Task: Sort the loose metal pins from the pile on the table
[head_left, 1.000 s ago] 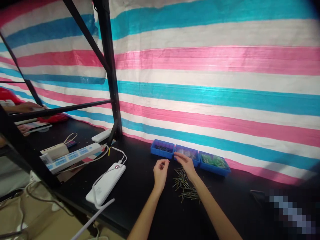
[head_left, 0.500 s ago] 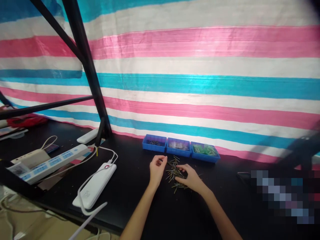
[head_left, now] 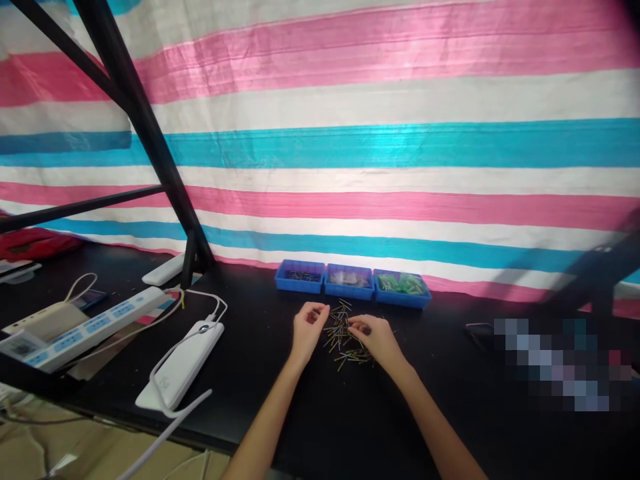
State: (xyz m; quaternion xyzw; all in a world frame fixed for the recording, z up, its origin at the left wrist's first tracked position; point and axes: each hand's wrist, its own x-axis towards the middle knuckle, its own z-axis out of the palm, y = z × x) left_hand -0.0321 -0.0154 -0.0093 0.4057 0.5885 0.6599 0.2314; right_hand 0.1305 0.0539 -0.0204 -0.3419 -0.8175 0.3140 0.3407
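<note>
A loose pile of long, thin, brass-coloured screws (head_left: 340,337) lies on the black tabletop between my hands. At the pile's left side, my left hand (head_left: 307,333) has thumb and forefinger pinched together; whatever they hold is too small to make out. My right hand (head_left: 377,339) reaches in from the other side, its thumb and fingers closed on a screw at the pile. Behind stand three blue bins in a row: the left bin (head_left: 300,288) has dark screws, the middle bin (head_left: 349,292) clear plastic pieces, the right bin (head_left: 401,299) green and white small parts.
To the left lie a white power bank (head_left: 183,363) with a cable, a long power strip (head_left: 100,327) and a black frame post (head_left: 160,160). A striped sheet (head_left: 380,147) hangs behind the table. A blurred-out object (head_left: 550,367) is at the right.
My right hand's fingers have closed from a spread pose at the pile. My left hand stays pinched beside it. The whole view has shifted slightly.
</note>
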